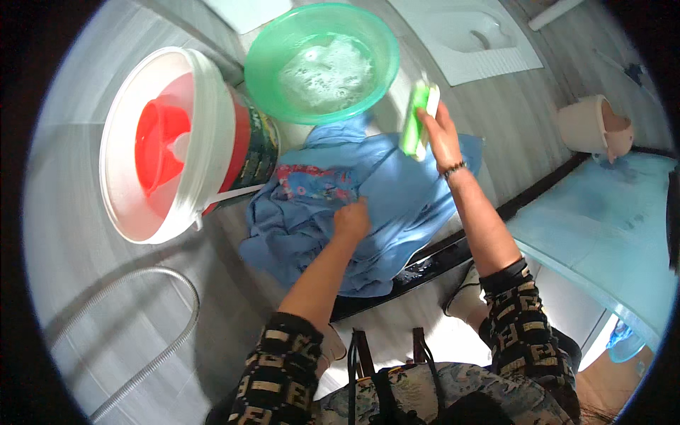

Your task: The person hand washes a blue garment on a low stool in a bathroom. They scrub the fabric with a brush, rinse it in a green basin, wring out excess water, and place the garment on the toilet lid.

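A wet blue garment [404,177] with a pink and red printed patch lies spread and bunched on the floor in front of me. My left hand [352,218] is closed on the garment near that patch. Over its upper right part, my right hand [443,138] is wrapped round a green and white scrub brush [412,124]. The brush is tilted and looks raised off the cloth; its bristles do not show clearly. Just beyond the garment stands a green basin [262,99] with sudsy water [329,71] in it.
A large white bucket [113,177] with a red scoop [159,145] inside is at the left. A metal hose [177,333] curves below it. A squat toilet [460,64] lies at the far right. A pale pink bin [581,127] and a glass panel [595,219] are on the right.
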Tool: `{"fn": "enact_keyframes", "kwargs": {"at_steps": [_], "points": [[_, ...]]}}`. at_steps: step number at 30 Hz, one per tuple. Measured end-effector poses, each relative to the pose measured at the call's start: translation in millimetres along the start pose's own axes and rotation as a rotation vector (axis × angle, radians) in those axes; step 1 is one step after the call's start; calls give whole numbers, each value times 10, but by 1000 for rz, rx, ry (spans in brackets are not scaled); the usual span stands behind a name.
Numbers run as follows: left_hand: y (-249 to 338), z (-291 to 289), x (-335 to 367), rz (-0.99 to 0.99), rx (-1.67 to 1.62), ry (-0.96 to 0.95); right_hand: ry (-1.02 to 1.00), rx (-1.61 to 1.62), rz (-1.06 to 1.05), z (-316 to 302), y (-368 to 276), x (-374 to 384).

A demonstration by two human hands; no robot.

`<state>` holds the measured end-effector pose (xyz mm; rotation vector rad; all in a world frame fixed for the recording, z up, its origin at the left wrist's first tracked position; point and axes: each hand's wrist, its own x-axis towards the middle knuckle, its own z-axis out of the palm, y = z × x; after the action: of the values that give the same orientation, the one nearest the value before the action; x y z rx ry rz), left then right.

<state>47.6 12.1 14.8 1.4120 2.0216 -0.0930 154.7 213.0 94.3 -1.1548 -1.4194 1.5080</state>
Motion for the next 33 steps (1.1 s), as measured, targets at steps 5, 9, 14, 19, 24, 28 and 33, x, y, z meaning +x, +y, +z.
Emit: {"fn": "enact_keyframes", "kwargs": {"at_steps": [5, 9, 14, 19, 24, 28, 33], "points": [[-526, 30, -557, -74, -40, -148, -200, -480, -285, 1011, -374, 805], [-698, 117, -619, 36, -127, -190, -404, -1203, -77, 1512, 120, 1445], [-638, 252, -463, 36, -79, -72, -605, -1550, 88, 1553, 1067, 1680], [-616, 406, -369, -6, -96, -53, -761, -997, 23, 1517, 840, 1535], [-585, 323, -384, -76, -114, -45, -492, -183, -126, 923, 5, 729], [-566, 292, -360, -53, -45, -40, -294, -913, -341, 535, 247, -302], [-460, 293, -303, -105, 47, -99, -480, -1127, -522, 490, 1112, -1375]]}}
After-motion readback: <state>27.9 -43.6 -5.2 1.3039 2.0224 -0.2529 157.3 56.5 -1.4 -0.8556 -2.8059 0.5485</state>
